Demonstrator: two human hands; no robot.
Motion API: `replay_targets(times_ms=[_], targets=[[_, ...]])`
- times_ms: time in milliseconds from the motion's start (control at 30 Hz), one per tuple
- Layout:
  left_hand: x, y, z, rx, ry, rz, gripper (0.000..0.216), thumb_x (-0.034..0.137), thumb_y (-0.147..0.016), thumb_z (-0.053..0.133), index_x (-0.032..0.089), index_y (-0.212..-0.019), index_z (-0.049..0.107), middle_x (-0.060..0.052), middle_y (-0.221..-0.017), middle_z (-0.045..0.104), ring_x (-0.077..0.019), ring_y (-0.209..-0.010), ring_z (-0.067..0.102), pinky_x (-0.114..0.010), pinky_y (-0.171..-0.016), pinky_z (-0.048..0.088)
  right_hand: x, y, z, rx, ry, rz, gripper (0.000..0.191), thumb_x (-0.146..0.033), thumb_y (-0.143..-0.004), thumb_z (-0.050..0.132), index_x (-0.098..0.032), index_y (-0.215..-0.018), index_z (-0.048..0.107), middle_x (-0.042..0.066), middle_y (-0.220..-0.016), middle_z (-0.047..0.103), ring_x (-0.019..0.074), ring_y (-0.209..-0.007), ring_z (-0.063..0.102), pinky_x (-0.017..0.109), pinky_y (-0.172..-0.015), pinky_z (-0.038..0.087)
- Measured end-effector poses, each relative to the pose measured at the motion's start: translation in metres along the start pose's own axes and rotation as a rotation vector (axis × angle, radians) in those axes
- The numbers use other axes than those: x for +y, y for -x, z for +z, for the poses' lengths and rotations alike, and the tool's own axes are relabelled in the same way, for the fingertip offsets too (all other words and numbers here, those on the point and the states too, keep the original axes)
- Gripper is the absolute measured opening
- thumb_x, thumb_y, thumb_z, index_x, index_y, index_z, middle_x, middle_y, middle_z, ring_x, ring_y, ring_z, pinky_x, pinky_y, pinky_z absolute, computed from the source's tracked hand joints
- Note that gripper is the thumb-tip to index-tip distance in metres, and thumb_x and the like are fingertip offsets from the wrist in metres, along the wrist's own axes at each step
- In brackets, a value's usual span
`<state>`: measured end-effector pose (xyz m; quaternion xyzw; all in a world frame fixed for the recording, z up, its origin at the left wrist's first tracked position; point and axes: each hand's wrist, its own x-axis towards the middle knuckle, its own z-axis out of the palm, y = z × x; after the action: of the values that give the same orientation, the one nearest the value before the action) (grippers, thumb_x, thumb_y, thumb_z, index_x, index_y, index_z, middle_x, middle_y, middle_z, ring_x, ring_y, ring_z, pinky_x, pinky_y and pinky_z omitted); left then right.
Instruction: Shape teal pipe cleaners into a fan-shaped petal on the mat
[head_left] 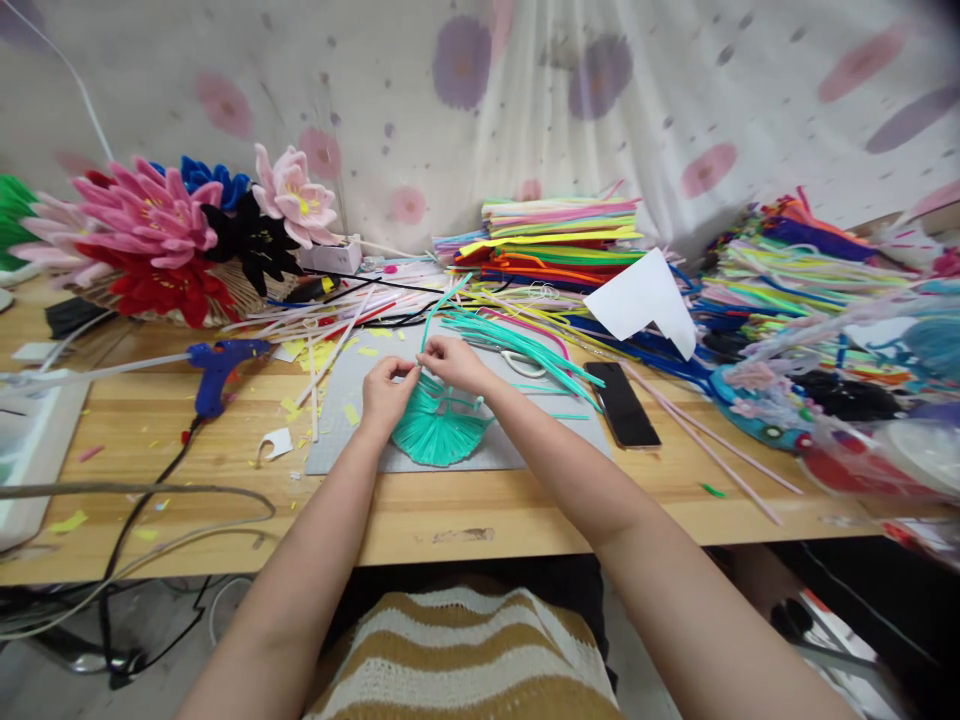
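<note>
My left hand (386, 392) and my right hand (454, 364) meet over a teal fan-shaped piece (439, 430) made of pipe cleaners, lying on a grey cutting mat (337, 440). Both hands pinch a thin teal pipe cleaner (433, 312) that rises from between the fingertips and curves toward the back. The fan's rounded edge points toward me, its top tucked under my fingers. A loose bundle of teal pipe cleaners (517, 345) lies just right of my right hand.
A blue glue gun (217, 368) rests left of the mat, its black cord trailing off the table edge. A black phone (622, 403) lies right of the mat. Pipe-cleaner flowers (165, 235) sit back left; stacked coloured pipe cleaners (559, 240), white paper (645, 298) and craft clutter fill the back and right.
</note>
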<state>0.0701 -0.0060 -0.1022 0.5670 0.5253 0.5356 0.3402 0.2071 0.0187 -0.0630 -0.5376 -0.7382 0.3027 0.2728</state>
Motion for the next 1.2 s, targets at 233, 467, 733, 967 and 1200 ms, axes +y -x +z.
replay_targets(times_ms=[233,467,733,967,1200], targets=[[0.006,-0.005,-0.012,-0.217,0.511,-0.562,0.019,0.026,-0.052,0.072,0.013,-0.063,0.064,0.001,-0.055,0.06,-0.0091,-0.049,0.05,-0.021,-0.049,0.037,0.01,0.0,0.004,-0.083,-0.171,-0.112,0.021,-0.035,-0.076,0.05,-0.016,-0.067,0.047,-0.005,-0.059,0.047,0.0076,-0.055,0.04,0.021,-0.055,0.029],[0.009,-0.006,-0.021,-0.378,0.568,-0.632,0.026,0.026,-0.048,0.08,0.013,-0.066,0.067,-0.002,-0.056,0.064,-0.0103,-0.049,0.055,-0.021,-0.049,0.041,0.002,0.0,-0.003,-0.135,-0.168,-0.131,0.018,-0.032,-0.074,0.05,-0.016,-0.065,0.045,-0.005,-0.058,0.043,0.0076,-0.055,0.037,0.021,-0.055,0.03],[0.01,-0.008,-0.022,-0.415,0.539,-0.599,0.036,0.035,-0.042,0.083,0.013,-0.066,0.067,-0.002,-0.056,0.065,-0.0108,-0.048,0.055,-0.021,-0.047,0.04,-0.001,-0.001,-0.007,-0.138,-0.149,-0.157,0.018,-0.032,-0.073,0.051,-0.016,-0.066,0.045,-0.005,-0.057,0.042,0.0074,-0.055,0.036,0.021,-0.056,0.029],[0.01,-0.007,-0.018,-0.386,0.348,-0.401,0.032,0.037,-0.049,0.078,0.013,-0.068,0.068,0.0,-0.058,0.064,-0.0085,-0.049,0.049,-0.021,-0.049,0.035,0.001,0.0,-0.006,-0.122,-0.054,-0.148,0.016,-0.029,-0.073,0.051,-0.016,-0.065,0.047,-0.005,-0.059,0.044,0.0078,-0.057,0.038,0.021,-0.056,0.028],[0.01,-0.006,-0.015,-0.367,0.336,-0.385,0.037,0.043,-0.05,0.077,0.013,-0.071,0.068,0.0,-0.061,0.064,-0.0087,-0.051,0.05,-0.021,-0.051,0.036,0.004,-0.001,-0.008,-0.109,-0.065,-0.162,0.016,-0.03,-0.073,0.052,-0.016,-0.066,0.049,-0.004,-0.059,0.046,0.0082,-0.057,0.04,0.021,-0.056,0.028]])
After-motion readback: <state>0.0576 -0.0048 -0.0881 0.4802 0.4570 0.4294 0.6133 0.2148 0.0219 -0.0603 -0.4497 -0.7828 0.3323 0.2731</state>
